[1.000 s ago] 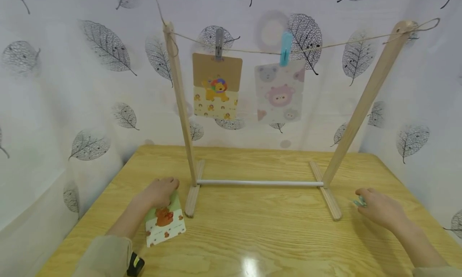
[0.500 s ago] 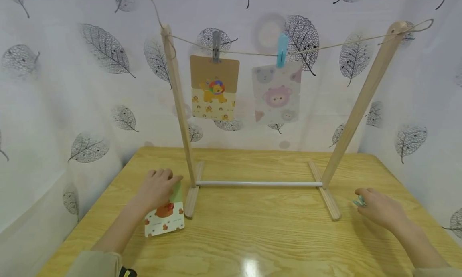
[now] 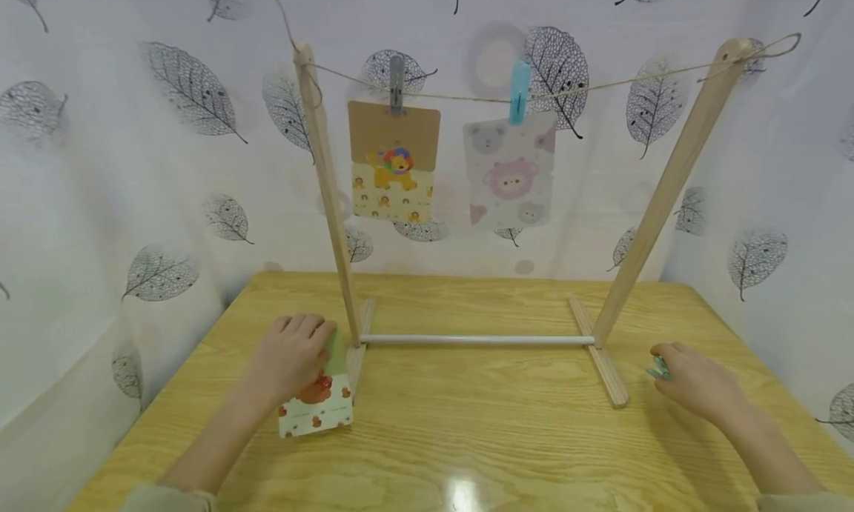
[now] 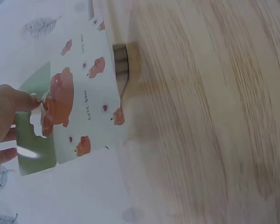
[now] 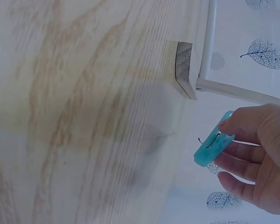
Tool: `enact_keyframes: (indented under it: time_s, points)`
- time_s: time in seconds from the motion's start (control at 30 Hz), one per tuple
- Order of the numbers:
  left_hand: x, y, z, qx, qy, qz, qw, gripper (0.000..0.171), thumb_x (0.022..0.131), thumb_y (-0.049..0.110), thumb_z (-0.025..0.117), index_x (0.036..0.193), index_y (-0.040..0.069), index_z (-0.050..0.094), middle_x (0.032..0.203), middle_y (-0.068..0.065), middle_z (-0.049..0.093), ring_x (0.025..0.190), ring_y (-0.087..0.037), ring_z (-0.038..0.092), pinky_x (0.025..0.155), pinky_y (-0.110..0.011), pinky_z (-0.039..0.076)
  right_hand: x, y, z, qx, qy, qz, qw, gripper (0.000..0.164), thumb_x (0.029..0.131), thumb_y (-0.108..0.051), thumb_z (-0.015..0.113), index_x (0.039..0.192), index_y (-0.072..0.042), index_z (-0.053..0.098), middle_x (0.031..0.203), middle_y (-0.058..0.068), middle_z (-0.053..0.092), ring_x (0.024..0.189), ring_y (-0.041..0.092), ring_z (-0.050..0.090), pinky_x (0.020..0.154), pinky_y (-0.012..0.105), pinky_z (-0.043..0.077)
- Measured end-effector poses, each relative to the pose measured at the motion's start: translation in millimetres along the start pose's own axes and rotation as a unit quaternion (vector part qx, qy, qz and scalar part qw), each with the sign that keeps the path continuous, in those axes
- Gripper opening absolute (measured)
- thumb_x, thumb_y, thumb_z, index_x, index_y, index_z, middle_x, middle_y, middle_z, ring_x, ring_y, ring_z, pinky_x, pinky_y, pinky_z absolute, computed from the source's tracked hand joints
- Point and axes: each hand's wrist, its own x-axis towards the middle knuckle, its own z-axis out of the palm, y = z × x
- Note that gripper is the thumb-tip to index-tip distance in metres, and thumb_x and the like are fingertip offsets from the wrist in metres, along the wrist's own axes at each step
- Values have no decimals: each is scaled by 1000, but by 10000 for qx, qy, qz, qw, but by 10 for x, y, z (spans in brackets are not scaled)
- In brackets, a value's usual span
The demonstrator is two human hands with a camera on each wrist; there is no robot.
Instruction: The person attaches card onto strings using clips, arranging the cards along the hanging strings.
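My left hand (image 3: 290, 358) pinches a green and white card (image 3: 316, 410) printed with orange bears, near the foot of the stand's left post. In the left wrist view the thumb lies on the green part of the card (image 4: 91, 93), with fingers behind it. At the right, my right hand (image 3: 697, 384) holds a teal clothespin (image 3: 659, 369) between thumb and fingers, beside the stand's right foot. The clothespin (image 5: 213, 143) shows plainly in the right wrist view. A lion card (image 3: 394, 164) hangs by a grey clothespin (image 3: 396, 84), and a pale pink animal card (image 3: 510, 173) by a blue clothespin (image 3: 520, 92).
A wooden stand has a left post (image 3: 327, 193), a right post (image 3: 667, 193) and a white crossbar (image 3: 477, 340) low between them. Twine (image 3: 454, 97) runs between the post tops. The wooden table (image 3: 480, 423) meets a leaf-patterned curtain (image 3: 160, 186) behind.
My left hand has moved up and away with the bear card, which then shifted slightly right, over the stand's left foot. The right hand has stayed nearly in place with the clothespin.
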Motion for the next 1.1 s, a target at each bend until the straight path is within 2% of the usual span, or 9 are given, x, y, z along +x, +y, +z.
enact_keyframes:
  time_s: [0.13,0.23,0.37,0.47,0.53,0.67,0.83,0.97,1.1]
  points:
    - [137,131,-34,-58,569,279,9980,31,66,7,71,95,5,60,86,-13,57,77,-32,59,69,-45,49,-19,-3,-21,18,108,-57,9999,40,75,-8,64,110,9,53,98,24,58,76,31,59,56,42,48]
    - [233,226,-48,-66,812,373,9960,29,68,8,68,96,7,60,86,-13,58,78,-32,59,70,-45,48,-34,-9,-40,33,143,-68,9999,40,76,-8,64,111,8,53,96,21,58,75,29,58,54,41,47]
    - [356,346,-79,-76,1155,451,9923,15,88,14,51,97,10,62,88,-13,59,78,-30,59,72,-45,47,-50,-29,-65,68,206,-76,9997,40,76,-8,65,112,6,54,95,18,58,75,27,58,52,37,46]
    - [446,423,-102,-54,1510,510,9872,28,97,16,36,97,12,64,90,-13,60,77,-30,60,72,-45,47,-52,-50,-86,62,280,-112,9995,40,77,-8,64,113,5,54,96,18,58,74,26,58,50,35,45]
    - [497,468,-106,-30,1662,519,9847,31,98,15,34,96,13,65,91,-13,60,77,-30,60,72,-46,46,-52,-69,-103,53,305,-130,9994,39,77,-8,64,113,5,54,97,19,57,75,27,58,50,34,45]
    - [583,548,-106,60,1635,587,9848,29,96,12,37,97,14,66,93,-13,59,80,-30,59,74,-47,45,-50,-104,-140,20,294,-112,9995,40,77,-9,64,113,5,55,100,22,57,77,30,58,50,34,45]
    - [682,636,-89,162,1523,884,9842,18,86,14,54,99,7,64,89,-10,60,83,-28,58,81,-44,44,-61,-158,-181,-79,339,-123,9993,40,79,-12,64,114,4,55,104,24,56,82,35,59,51,35,46]
    - [756,706,-73,253,1508,1035,9828,25,79,20,62,98,3,63,91,-9,62,83,-25,58,84,-43,43,-75,-224,-220,-71,483,-224,9986,40,79,-11,63,115,5,53,100,20,57,78,29,59,47,29,43]
    - [833,784,-69,215,1575,1069,9815,25,80,22,63,96,3,63,91,-8,63,82,-24,59,83,-42,44,-75,-267,-284,-119,712,-287,9970,39,78,-10,64,112,6,53,96,19,58,74,26,58,45,26,39]
